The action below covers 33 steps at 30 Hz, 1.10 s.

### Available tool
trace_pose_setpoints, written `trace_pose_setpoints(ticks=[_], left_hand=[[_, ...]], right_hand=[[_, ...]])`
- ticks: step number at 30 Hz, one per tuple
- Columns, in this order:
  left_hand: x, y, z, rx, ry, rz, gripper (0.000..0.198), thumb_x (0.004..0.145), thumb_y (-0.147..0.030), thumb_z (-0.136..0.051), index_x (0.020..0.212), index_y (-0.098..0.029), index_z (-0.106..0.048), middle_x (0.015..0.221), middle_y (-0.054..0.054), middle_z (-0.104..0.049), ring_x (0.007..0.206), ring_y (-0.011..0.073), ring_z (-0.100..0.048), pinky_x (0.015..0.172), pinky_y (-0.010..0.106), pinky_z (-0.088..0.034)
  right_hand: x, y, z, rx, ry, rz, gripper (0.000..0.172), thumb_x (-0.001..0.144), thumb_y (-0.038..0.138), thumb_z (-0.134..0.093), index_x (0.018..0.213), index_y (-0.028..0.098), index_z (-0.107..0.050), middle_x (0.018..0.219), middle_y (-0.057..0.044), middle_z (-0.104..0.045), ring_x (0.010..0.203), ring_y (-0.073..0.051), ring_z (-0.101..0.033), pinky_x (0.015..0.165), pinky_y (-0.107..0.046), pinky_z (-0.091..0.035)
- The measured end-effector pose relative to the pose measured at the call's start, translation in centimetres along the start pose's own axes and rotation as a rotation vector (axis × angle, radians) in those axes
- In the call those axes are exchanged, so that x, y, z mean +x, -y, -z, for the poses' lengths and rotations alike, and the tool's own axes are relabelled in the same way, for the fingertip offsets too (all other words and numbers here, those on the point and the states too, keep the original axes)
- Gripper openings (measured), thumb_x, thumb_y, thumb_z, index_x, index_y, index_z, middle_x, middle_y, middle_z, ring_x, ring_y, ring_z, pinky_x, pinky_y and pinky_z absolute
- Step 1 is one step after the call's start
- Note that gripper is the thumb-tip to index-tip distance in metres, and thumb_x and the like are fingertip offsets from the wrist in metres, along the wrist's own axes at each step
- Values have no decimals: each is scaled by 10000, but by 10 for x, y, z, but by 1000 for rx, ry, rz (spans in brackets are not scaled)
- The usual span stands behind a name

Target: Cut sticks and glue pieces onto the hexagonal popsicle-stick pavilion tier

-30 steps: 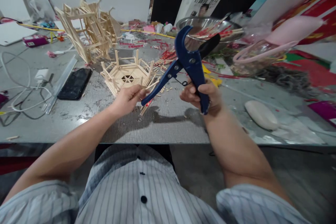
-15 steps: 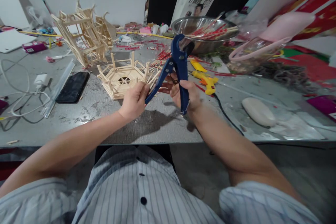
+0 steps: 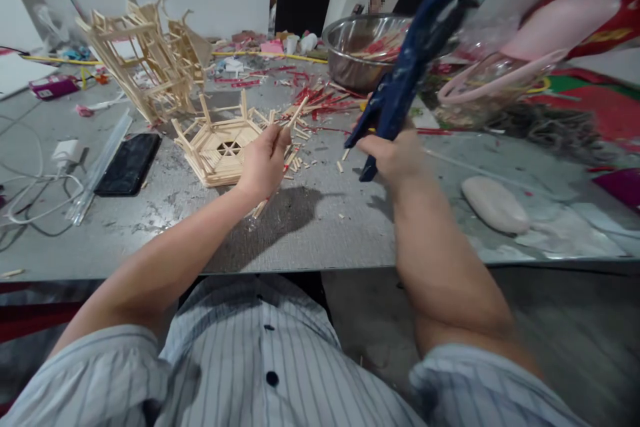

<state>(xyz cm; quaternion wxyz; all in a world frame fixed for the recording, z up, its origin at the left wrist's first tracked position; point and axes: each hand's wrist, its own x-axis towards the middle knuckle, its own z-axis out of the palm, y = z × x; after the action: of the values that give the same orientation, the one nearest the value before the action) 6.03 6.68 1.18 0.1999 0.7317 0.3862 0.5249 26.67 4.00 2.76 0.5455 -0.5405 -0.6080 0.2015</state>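
My left hand (image 3: 265, 163) is closed in a pinch on a thin wooden stick (image 3: 296, 113) that points up and to the right, just beside a low six-sided stick frame (image 3: 217, 143) on the grey table (image 3: 320, 227). My right hand (image 3: 395, 157) grips the handles of a blue cutter (image 3: 407, 70), whose blurred head is raised toward the steel bowl (image 3: 357, 57). Short cut stick pieces (image 3: 295, 163) lie scattered between the two hands.
A taller stick tower (image 3: 145, 60) stands at the back left. A black phone (image 3: 127, 163), a white charger (image 3: 65, 150) with cables and a clear strip lie left. Red scraps (image 3: 320, 97) litter the middle. A pale oval lump (image 3: 495, 203) and a pink-rimmed container (image 3: 490, 90) are right.
My right hand swung the blue cutter up and to the right, away from the stick. My left hand rose slightly with the stick, now clear of the cutter's jaws.
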Motion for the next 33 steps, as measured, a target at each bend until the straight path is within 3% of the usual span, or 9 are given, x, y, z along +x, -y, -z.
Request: trace_pose_setpoints(ticks=[2, 4, 10, 13, 18, 24, 33], left_hand=[[-3, 2, 4, 9, 16, -5, 350, 989, -388, -457, 689, -207, -461, 558, -32, -404, 537, 113, -433, 562, 266, -329], [-5, 3, 9, 15, 29, -13, 361, 985, -420, -458, 694, -208, -477, 567, -27, -420, 553, 119, -447, 575, 270, -340], [-4, -4, 19, -15, 27, -37, 343, 987, -407, -441, 707, -214, -489, 610, -13, -494, 602, 128, -495, 609, 267, -388], [-1, -7, 21, -4, 27, -24, 306, 978, -328, -463, 699, -209, -500, 611, -12, -508, 594, 123, -492, 602, 264, -386], [-1, -5, 20, -4, 46, 4, 231, 935, -265, -546, 714, -200, -550, 617, -18, -532, 589, 119, -504, 590, 253, -384], [0, -2, 20, 10, 73, -1, 161, 925, -263, -554, 785, -197, -600, 645, -10, -585, 610, 131, -563, 591, 255, -425], [2, 1, 19, -4, 111, 18, 182, 913, -191, -529, 736, -196, -570, 564, -18, -518, 527, 112, -477, 538, 249, -370]], right_hand=[[4, -15, 2, -134, -17, 28, 385, 634, 304, -609, 1016, 302, -566, 933, -48, -651, 920, -283, -638, 909, -521, -505], [4, -23, -1, -232, 53, 73, 502, 646, 281, -644, 1140, 288, -555, 991, -60, -660, 972, -295, -636, 915, -527, -514], [-4, -18, -15, -461, 194, 223, 723, 613, 222, -650, 1321, 201, -508, 1267, -121, -624, 1170, -353, -589, 1000, -544, -471], [-7, -13, -18, -523, 267, 254, 720, 626, 222, -636, 1335, 187, -511, 1274, -141, -626, 1171, -369, -589, 1009, -560, -452], [-12, -6, -22, -538, 354, 295, 721, 645, 204, -631, 1351, 268, -500, 1265, -110, -633, 1198, -370, -576, 997, -561, -451], [-12, -2, -21, -560, 386, 274, 721, 656, 201, -627, 1360, 282, -493, 1221, -97, -652, 1189, -378, -579, 969, -550, -463], [-13, 6, -21, -572, 387, 224, 638, 634, 196, -628, 1269, 229, -571, 1147, -115, -683, 1117, -382, -620, 956, -551, -465]])
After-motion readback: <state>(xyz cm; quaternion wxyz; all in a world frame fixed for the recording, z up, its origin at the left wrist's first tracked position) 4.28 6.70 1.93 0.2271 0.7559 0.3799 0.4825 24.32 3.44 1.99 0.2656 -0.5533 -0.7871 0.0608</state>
